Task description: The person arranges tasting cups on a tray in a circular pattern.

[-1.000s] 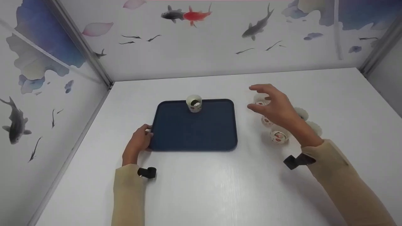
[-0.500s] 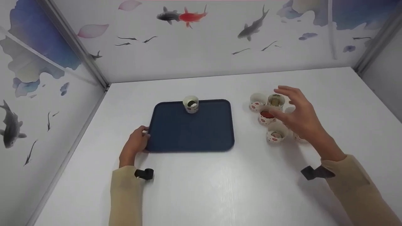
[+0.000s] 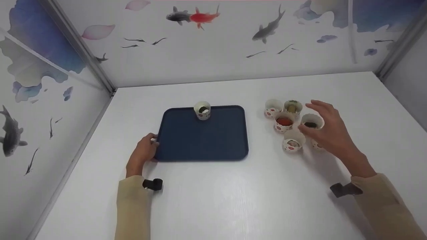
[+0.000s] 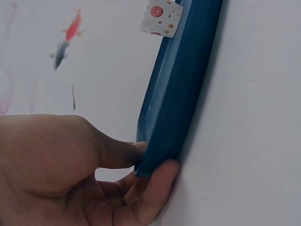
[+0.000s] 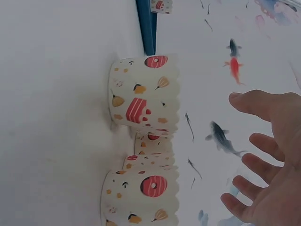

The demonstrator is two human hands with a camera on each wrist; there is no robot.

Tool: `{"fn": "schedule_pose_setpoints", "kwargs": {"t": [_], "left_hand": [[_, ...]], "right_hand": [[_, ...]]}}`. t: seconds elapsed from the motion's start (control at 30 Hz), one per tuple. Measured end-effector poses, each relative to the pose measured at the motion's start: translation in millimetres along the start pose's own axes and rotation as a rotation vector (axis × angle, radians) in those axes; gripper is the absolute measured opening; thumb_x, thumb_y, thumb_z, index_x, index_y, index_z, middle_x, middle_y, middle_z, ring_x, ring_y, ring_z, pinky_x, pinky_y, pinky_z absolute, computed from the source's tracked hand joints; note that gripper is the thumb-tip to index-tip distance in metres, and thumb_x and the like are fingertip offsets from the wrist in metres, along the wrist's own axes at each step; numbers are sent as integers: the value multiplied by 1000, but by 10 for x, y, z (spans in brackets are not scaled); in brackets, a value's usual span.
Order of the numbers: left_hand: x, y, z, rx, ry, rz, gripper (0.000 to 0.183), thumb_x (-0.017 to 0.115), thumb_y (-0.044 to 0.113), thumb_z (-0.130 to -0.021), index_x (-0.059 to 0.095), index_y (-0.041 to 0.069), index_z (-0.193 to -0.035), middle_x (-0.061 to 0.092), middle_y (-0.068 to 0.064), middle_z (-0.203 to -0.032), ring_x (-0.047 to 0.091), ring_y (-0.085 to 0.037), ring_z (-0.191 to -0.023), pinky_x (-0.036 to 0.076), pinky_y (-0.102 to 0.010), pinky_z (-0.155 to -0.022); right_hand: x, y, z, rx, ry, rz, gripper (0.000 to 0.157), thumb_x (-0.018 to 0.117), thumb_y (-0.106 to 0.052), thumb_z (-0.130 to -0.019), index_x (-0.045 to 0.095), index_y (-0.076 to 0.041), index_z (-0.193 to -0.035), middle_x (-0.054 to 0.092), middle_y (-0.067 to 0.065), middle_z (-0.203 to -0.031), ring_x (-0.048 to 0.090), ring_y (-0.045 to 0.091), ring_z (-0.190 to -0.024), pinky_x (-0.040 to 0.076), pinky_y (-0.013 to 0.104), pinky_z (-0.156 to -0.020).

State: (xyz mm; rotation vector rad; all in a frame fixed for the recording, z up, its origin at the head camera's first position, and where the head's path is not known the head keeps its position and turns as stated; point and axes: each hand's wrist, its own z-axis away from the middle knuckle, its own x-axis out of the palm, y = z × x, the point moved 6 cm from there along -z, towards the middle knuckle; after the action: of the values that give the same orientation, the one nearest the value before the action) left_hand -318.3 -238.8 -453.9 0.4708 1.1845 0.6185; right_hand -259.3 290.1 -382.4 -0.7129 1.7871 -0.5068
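My left hand (image 3: 144,150) pinches the left edge of a dark blue tray (image 3: 200,141); in the left wrist view the thumb is over the rim and fingers (image 4: 162,188) are beneath it. A printed paper baking cup (image 3: 203,115) with something black and white inside stands at the tray's back edge. My right hand (image 3: 330,133) hovers with spread, bent fingers over the right-hand cups, holding nothing. Thumb and fingers lie either side of a cup with dark contents (image 3: 312,120). In the right wrist view the hand is above the cup rims. Another cup (image 3: 317,145) is partly hidden under it.
Close by stand a cup with red contents (image 3: 284,127), one with a brownish piece (image 3: 293,107), one at the back left (image 3: 273,108) and a front one with a pinkish piece (image 3: 293,146). Fish-painted walls (image 3: 217,56) enclose the white table (image 3: 206,196).
My right hand has moved right and slightly toward me, from the back-left cup to above the dark-filled cup, uncovering other cups. My left hand stays on the tray. The view shifted slightly.
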Motion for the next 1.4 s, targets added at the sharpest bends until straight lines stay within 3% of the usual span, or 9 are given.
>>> {"fn": "schedule_pose_setpoints", "kwargs": {"t": [0.27,0.43,0.63,0.8,0.97,1.1,1.4], "left_hand": [[-3,0,-11,0,-9,23,44,35,8,-107,33,-2,-151,47,-34,-144,59,-45,-122,63,-33,-70],[-17,8,1,-4,-2,29,45,35,9,-108,33,-1,-151,47,-34,-144,59,-46,-122,63,-33,-70],[-11,-3,-2,0,0,36,44,35,9,-108,33,-1,-151,47,-33,-144,59,-45,-122,64,-33,-71],[2,-11,-18,-2,2,-4,45,35,11,-108,34,0,-151,49,-31,-143,60,-42,-122,62,-34,-77],[-16,-19,-24,-1,8,-8,44,35,12,-108,35,0,-151,50,-31,-142,62,-41,-118,61,-32,-73],[-20,-25,-28,2,10,-9,44,35,12,-108,35,0,-151,50,-31,-142,61,-40,-119,60,-30,-71],[2,-24,-21,-1,17,-14,44,35,12,-108,36,0,-150,52,-30,-140,61,-39,-119,60,-33,-76]], "right_hand": [[-60,269,93,111,-72,-15,81,81,-35,-85,42,-6,-150,29,23,-159,26,50,-146,28,75,-110],[-142,413,78,149,-141,-3,88,80,-39,-85,34,-12,-155,28,22,-160,27,47,-146,32,72,-110],[-212,622,98,201,-263,-8,99,78,-43,-87,18,-17,-161,23,26,-161,31,54,-141,36,74,-105],[-190,792,122,239,-381,-30,100,76,-44,-88,14,-15,-161,21,27,-163,30,58,-140,38,75,-104],[-130,964,131,283,-471,-127,96,74,-37,-91,12,-14,-161,16,24,-165,26,56,-144,30,77,-108],[-93,1057,154,283,-506,-146,93,76,-32,-90,16,-11,-158,19,23,-164,22,52,-147,27,77,-110],[-50,1141,226,256,-542,-136,95,76,-30,-89,13,-8,-157,21,25,-161,32,53,-141,37,70,-108]]}}
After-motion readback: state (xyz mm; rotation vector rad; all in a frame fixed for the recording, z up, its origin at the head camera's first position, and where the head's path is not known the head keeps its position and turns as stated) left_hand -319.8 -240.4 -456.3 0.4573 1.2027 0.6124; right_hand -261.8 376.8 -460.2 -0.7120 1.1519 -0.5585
